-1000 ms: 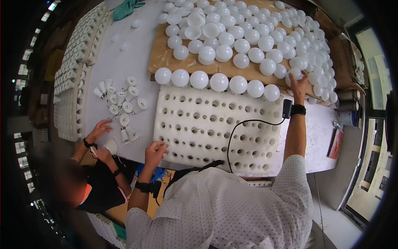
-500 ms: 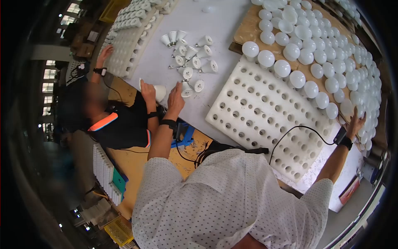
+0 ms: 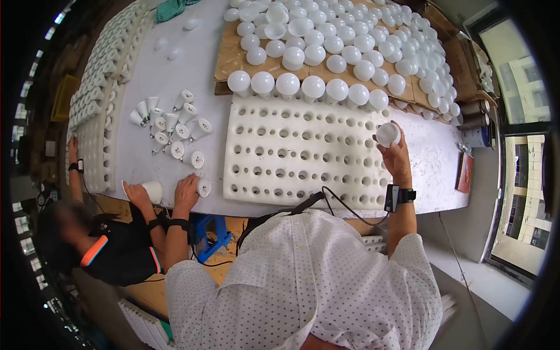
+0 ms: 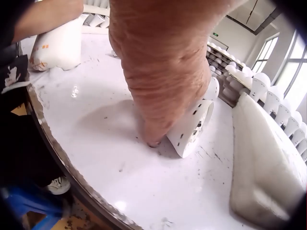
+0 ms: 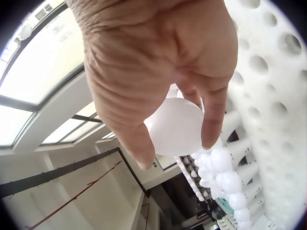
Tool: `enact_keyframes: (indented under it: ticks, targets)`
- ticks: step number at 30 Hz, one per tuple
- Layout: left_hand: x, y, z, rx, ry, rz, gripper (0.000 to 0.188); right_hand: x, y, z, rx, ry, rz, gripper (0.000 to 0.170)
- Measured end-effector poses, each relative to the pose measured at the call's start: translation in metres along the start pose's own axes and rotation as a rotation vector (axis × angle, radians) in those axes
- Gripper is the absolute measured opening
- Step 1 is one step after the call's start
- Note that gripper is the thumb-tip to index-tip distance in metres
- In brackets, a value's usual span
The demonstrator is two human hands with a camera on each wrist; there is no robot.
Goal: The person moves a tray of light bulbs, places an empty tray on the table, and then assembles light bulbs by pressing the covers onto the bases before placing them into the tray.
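Observation:
My right hand point(image 3: 399, 163) holds a white bulb dome point(image 3: 388, 135) above the right end of a white foam tray point(image 3: 230, 154) with rows of holes. In the right wrist view, thumb and fingers curl round the sides of the dome point(image 5: 176, 127). At the table's front edge, left of the tray, my left hand point(image 3: 186, 191) grips a white bulb base point(image 3: 203, 187). The left wrist view shows this base point(image 4: 192, 129) lying tilted on the table, its wide end facing away from the palm; the hand hides its narrow end.
More bulb bases point(image 3: 176, 149) lie loosely together behind my left hand. Domed bulbs point(image 3: 288, 85) line the tray's back row. Many domes cover a cardboard sheet point(image 3: 227, 69) behind. At left, another person's hand point(image 3: 139, 195) is at a white cup-like object point(image 3: 153, 191), near filled foam racks point(image 3: 90, 163).
My right hand has come back from the domes on the cardboard, carrying one dome over the tray. My left hand has moved left from the tray's edge and taken hold of a bulb base.

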State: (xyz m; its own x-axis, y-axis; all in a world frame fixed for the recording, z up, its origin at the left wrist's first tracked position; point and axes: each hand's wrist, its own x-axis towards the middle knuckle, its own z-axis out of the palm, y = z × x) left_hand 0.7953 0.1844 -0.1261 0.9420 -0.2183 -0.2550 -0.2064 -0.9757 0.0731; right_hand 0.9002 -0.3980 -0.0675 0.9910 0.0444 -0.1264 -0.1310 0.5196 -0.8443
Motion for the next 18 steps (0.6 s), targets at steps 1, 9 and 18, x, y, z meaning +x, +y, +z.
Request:
enact_keyframes:
  ticks: [1, 9, 18]
  targets:
    - [0.002, 0.001, 0.009, -0.098, 0.032, -0.093, 0.059, -0.001, 0.003, 0.008, -0.066, -0.004, 0.006, 0.075]
    - [-0.003, 0.079, -0.007, -1.633, 0.333, -0.397, 0.054, -0.012, 0.026, 0.077, -0.097, -0.304, 0.040, 0.077]
    - [0.066, 0.225, -0.111, -1.915, -0.348, 0.188, 0.042, -0.027, 0.039, 0.123, 0.027, -0.499, 0.208, 0.079]
